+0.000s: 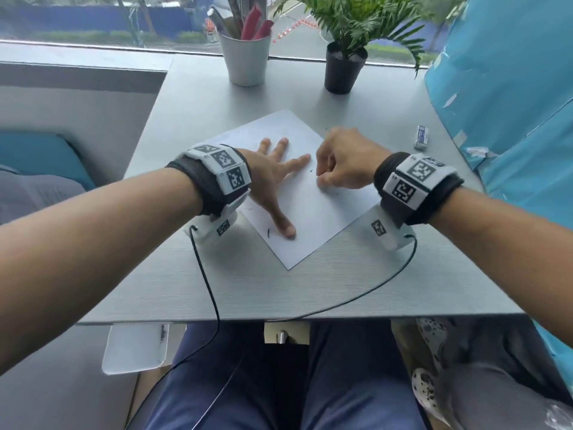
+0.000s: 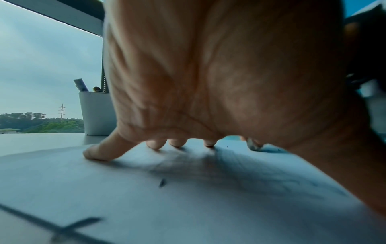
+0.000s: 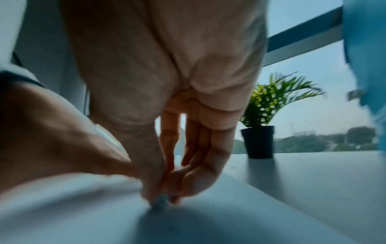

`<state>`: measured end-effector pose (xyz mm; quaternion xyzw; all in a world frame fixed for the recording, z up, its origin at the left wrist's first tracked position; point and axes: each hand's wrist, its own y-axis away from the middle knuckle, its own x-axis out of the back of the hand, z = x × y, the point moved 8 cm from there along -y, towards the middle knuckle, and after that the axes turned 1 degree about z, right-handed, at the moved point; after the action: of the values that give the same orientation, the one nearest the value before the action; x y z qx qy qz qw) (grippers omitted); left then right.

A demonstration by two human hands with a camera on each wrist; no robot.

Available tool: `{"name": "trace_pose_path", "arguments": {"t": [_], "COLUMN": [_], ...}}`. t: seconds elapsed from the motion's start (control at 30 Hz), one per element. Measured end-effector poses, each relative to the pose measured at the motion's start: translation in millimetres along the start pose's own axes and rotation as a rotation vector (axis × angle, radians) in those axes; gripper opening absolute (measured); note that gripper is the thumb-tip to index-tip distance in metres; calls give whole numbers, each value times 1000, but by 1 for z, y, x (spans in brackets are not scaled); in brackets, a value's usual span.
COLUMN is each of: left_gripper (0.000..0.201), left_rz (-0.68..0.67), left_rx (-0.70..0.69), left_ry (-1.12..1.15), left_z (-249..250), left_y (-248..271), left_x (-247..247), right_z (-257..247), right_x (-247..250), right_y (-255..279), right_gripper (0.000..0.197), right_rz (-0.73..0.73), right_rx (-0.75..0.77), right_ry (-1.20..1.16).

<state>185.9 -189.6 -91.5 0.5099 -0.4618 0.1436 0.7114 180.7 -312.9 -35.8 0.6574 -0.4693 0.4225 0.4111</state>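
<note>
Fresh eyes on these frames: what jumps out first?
The left hand presses flat, fingers spread, on a white sheet lying askew at centre. The right hand pinches a small grey nub, likely an eraser, down onto the sheet beside it. A wrapped eraser lies apart, right of the sheet.

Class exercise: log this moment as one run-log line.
left hand: pressing down white paper sheet | right hand: pinching small grey eraser stub on sheet | white-and-blue eraser: untouched on grey table
</note>
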Motion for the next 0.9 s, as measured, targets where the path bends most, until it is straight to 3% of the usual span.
{"name": "trace_pose_path", "arguments": {"t": [0.1, 0.23, 0.37, 0.47, 0.77, 0.83, 0.9], "left_gripper": [148, 139, 111, 112, 130, 129, 115], "left_rz": [-27, -28, 207, 282, 163, 134, 109], "left_rx": [-18, 58, -24, -130, -135, -142, -152], "left_ry": [-34, -139, -104, 49, 63, 53, 17], "left_z": [-8, -31, -26, -17, -20, -15, -9], "left_y": [7, 21, 24, 23, 12, 15, 19], "left_x": [-2, -1, 21, 20, 7, 5, 4], "right_z": [6, -1, -24, -29, -42, -60, -77], "right_x": [-5, -2, -4, -2, -9, -20, -35], "right_y": [1, -9, -20, -28, -10, 4, 18], "right_gripper": [3, 2, 5, 4, 5, 5, 7], "right_rz": [-10, 47, 77, 73, 130, 70, -63], "right_rx": [-4, 41, 131, 136, 90, 138, 190], "right_ry": [-3, -23, 0, 25, -27, -61, -102]}}
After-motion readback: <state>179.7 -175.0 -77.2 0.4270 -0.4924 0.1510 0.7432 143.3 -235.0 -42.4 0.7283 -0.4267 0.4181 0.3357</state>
